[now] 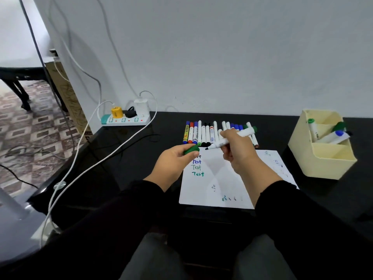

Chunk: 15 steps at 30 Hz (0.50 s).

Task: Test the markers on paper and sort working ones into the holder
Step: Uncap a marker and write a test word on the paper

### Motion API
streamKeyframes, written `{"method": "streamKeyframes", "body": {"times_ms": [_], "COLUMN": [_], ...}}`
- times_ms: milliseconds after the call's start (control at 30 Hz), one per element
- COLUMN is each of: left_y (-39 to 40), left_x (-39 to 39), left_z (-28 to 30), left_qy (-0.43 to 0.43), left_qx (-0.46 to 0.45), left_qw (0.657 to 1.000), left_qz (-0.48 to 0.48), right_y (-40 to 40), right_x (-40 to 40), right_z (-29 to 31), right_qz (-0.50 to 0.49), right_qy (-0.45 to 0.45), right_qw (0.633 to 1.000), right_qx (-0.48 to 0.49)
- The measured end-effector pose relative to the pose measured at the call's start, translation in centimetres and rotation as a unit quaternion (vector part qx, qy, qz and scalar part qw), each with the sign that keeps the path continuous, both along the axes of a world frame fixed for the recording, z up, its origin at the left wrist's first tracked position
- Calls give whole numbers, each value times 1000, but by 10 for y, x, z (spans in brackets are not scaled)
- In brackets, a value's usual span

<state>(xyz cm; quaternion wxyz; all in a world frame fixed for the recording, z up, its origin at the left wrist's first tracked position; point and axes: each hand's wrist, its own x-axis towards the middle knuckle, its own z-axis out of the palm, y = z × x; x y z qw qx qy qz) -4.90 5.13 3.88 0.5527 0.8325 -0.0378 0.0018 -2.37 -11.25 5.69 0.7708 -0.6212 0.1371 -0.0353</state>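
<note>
The right hand (236, 150) grips an uncapped marker (232, 139), its long axis slanting tip-down toward the left hand (177, 158), which pinches the green cap (190, 149) just beside the tip, above the paper's (226, 178) far-left corner.

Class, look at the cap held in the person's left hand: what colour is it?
Green. The cap, pinched in the left hand, shows best in the head view.
</note>
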Motion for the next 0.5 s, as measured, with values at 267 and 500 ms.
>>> {"method": "streamKeyframes", "body": {"times_ms": [267, 500], "left_y": [-24, -37], "left_x": [-16, -19], "left_z": [21, 36], "left_qy": [-8, 58], "left_qx": [-26, -133], "left_qw": [998, 987], "left_qz": [-63, -68], "right_y": [-11, -19], "right_x": [-20, -34], "right_z": [21, 28], "right_qz": [25, 38], "right_qy": [-50, -75], "right_qw": [998, 995], "right_qx": [-27, -45]}}
